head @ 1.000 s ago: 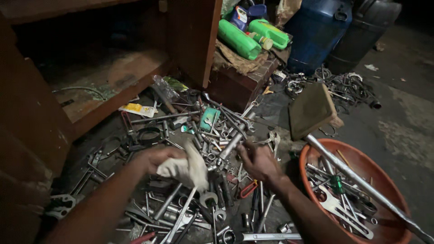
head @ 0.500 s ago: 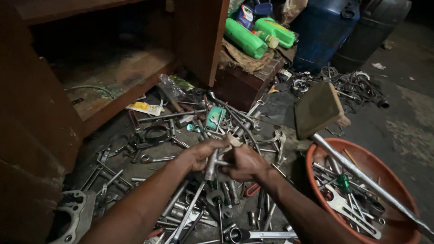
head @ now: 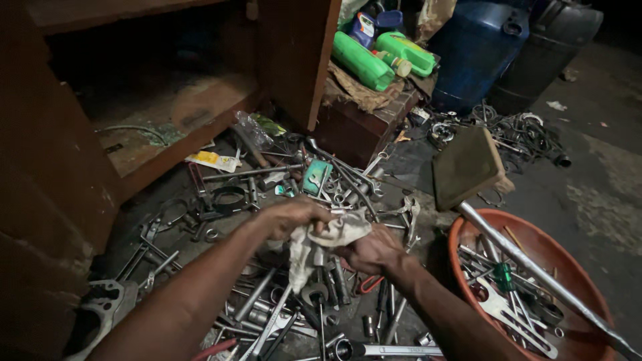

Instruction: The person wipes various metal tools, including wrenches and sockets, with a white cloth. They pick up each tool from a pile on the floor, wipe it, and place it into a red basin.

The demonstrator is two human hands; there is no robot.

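A crumpled, dirty white cloth rag (head: 319,246) sits bunched between the two hands above the middle of a pile of loose steel spanners and sockets (head: 294,307) spread over the dark floor (head: 588,194). The left hand (head: 289,217) is curled closed over the top left of the rag, fingers wrapped down into its folds. The right hand (head: 369,251) is closed too, gripping the rag's right side from below, with the thumb pressed against the cloth. A slim metal spanner (head: 324,262) passes through the bundle: its ring end peeps out at the top of the rag and its shaft hangs down beneath, so both hands clamp it through the cloth. Just right of the right forearm stands a round orange plastic basin (head: 461,234) holding more spanners and a green-handled screwdriver (head: 503,275), with a long steel pipe (head: 535,267) lying across its rim. Beyond the pile, a small teal packet (head: 315,176) lies among the tools, and a yellow and white tube (head: 212,160) lies near the foot of the brown wooden cabinet (head: 294,60). On a low wooden box (head: 361,127) further back lie green plastic bottles (head: 364,61), beside a large blue plastic drum (head: 478,47).
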